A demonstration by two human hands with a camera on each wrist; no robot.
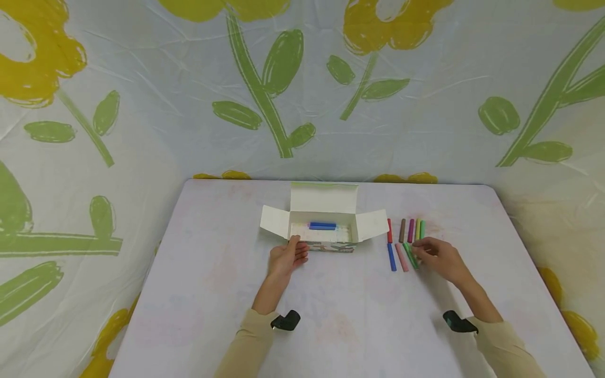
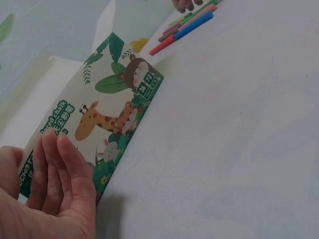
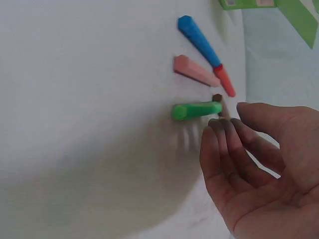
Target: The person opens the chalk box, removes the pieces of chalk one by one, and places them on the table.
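My left hand (image 1: 282,260) grips the front wall of an open chalk box (image 1: 331,247) near its left corner, thumb over the rim and fingers outside. The left wrist view shows animals printed on the box front (image 2: 107,119). Inside lie a few blue chalk sticks (image 1: 323,226). To the right of the box, my right hand (image 1: 441,257) hovers by the near end of the chalk group, thumb and fingers apart. Closest to its fingertips is a green chalk stick (image 3: 197,110), lying on the table. Beside that are a pink chalk (image 3: 194,69) and a blue chalk (image 3: 199,40).
A back row holds red (image 1: 389,230), brown (image 1: 402,231), purple (image 1: 410,230), yellow and green chalks. The box's side flaps (image 1: 371,224) and lid (image 1: 323,198) stand spread out. Flower-printed cloth (image 1: 302,105) hangs behind the white table (image 1: 212,294).
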